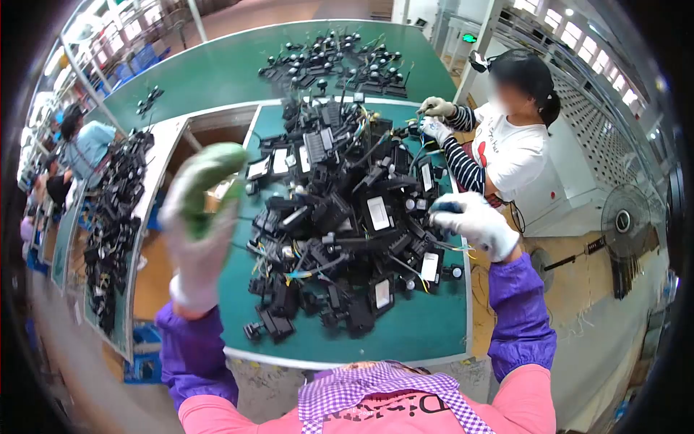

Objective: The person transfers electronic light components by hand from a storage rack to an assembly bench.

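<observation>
My left hand (204, 220), in a white glove with a green palm, is raised left of the pile. It is blurred, its fingers bent in a wide curve with thumb apart and nothing between them. My right hand (477, 223), in a white glove with a dark palm side, hovers at the pile's right edge. Its fingers are bent with a gap to the thumb; I see nothing held. Between my hands lies a heap of black floodlights (378, 213) with pale panels, round sensor heads and loose coloured wires. A separate floodlight (275, 322) lies near the front left.
The heap rests on a green table (289, 351) with a pale edge. Across it at right, a co-worker (517, 137) in white gloves handles wired parts. More lights (332, 65) lie on the far table, others (116, 231) on the left bench. A fan (623, 220) stands right.
</observation>
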`<state>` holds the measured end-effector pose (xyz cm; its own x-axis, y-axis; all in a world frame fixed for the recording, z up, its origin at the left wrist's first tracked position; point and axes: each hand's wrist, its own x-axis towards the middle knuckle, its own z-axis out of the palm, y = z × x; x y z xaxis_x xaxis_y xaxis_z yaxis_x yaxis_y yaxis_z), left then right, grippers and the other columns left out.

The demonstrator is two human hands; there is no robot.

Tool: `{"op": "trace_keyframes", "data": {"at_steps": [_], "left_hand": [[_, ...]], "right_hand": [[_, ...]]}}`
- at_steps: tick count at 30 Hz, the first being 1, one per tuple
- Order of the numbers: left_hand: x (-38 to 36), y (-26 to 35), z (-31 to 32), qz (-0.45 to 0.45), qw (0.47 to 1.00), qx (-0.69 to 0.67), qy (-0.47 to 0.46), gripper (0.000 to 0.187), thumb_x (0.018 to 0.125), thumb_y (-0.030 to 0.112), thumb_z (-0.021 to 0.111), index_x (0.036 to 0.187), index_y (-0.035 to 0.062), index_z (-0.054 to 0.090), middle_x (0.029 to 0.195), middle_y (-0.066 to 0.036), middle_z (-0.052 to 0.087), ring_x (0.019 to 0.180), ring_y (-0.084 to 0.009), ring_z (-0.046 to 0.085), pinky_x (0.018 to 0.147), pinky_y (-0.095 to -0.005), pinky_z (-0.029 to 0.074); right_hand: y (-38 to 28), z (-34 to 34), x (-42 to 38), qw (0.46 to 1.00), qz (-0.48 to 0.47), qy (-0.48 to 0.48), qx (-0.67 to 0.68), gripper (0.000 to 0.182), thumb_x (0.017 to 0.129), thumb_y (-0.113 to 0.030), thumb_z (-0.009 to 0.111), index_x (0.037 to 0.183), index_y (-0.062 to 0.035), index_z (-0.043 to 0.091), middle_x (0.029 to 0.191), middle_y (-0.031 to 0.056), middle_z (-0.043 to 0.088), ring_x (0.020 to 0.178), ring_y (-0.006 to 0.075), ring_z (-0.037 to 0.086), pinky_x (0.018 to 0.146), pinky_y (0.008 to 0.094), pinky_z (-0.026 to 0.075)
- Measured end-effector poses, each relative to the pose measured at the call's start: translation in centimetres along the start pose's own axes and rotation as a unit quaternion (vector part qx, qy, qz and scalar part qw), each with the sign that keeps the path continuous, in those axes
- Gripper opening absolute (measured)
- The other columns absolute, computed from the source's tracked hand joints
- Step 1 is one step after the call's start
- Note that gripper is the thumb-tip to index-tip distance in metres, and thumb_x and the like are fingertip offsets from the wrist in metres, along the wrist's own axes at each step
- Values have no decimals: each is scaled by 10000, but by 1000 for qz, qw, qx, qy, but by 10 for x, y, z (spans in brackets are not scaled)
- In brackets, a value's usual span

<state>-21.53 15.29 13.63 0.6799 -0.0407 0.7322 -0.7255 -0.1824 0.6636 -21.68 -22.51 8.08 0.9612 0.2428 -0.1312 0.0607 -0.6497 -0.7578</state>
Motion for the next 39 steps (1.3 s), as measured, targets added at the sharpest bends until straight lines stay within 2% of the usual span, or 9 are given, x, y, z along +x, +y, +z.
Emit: {"op": "trace_keyframes", "data": {"at_steps": [2, 3, 5, 7, 10, 12, 14, 33, 39], "left_hand": [[-11, 57, -20, 87, 970, 222, 55, 256, 921, 11, 514, 1163, -43, 578, 1156, -180, 618, 1017, -239, 621, 922, -345, 477], [-22, 81, -20, 71, 985, 124, 97, 324, 989, 138, 421, 1193, -73, 558, 1185, -187, 602, 1045, -260, 612, 929, -370, 486], [-30, 120, -19, 155, 983, 79, 56, 365, 997, 127, 384, 1262, -106, 478, 1241, -245, 552, 1138, -318, 568, 972, -409, 468], [-36, 160, 11, 220, 961, 162, 53, 322, 952, 101, 458, 1201, -88, 536, 1148, -236, 600, 1018, -294, 624, 898, -372, 509], [-53, 209, 31, 268, 943, 196, -10, 326, 953, 107, 459, 1203, -87, 534, 1148, -233, 599, 1017, -292, 623, 897, -371, 508], [-64, 238, 31, 285, 933, 216, -29, 328, 953, 111, 460, 1204, -87, 533, 1148, -231, 599, 1016, -291, 622, 896, -370, 507], [-76, 263, 27, 292, 925, 242, -39, 331, 953, 115, 461, 1206, -86, 532, 1148, -230, 598, 1015, -290, 621, 895, -370, 506], [-240, 464, -87, 264, 826, 497, 26, 356, 957, 153, 466, 1220, -81, 519, 1148, -213, 594, 1006, -278, 614, 887, -364, 500], [-246, 525, -129, 264, 780, 565, 44, 365, 958, 165, 468, 1225, -79, 515, 1149, -208, 592, 1003, -274, 612, 884, -363, 497]], "right_hand": [[-14, -5, -26, 987, -57, 91, 120, 200, 826, -108, 648, 984, 12, 663, 852, 50, 662, 725, 106, 584, 663, 233, 469], [-42, -11, -48, 973, -48, 128, 185, 193, 828, -86, 643, 981, 31, 661, 873, 52, 666, 730, 108, 595, 660, 222, 474], [-63, -26, -88, 944, -144, 194, 223, 171, 845, -52, 629, 970, 62, 651, 895, 81, 660, 786, 139, 620, 673, 224, 493], [-70, -39, -119, 863, -411, 269, 120, 170, 865, -40, 557, 985, 55, 632, 926, 115, 648, 736, 169, 619, 634, 266, 515], [-87, -60, -166, 784, -555, 219, 171, 259, 884, -144, 569, 1050, 49, 614, 932, 155, 627, 794, 204, 608, 691, 305, 504], [-102, -97, -193, 721, -565, 350, 195, 360, 884, -293, 583, 1028, 36, 609, 823, 125, 587, 745, 214, 569, 670, 330, 459], [-111, -133, -200, 700, -643, 236, 199, 337, 899, -328, 579, 1078, -44, 609, 928, 136, 574, 830, 297, 578, 742, 405, 498], [-264, 70, -205, 726, -658, 177, 87, 372, 885, -395, 564, 978, -35, 577, 835, 123, 556, 772, 272, 559, 695, 377, 479], [-319, 108, -207, 752, -629, 176, 82, 389, 881, -416, 559, 946, -32, 567, 805, 119, 550, 753, 264, 553, 681, 368, 473]]}}
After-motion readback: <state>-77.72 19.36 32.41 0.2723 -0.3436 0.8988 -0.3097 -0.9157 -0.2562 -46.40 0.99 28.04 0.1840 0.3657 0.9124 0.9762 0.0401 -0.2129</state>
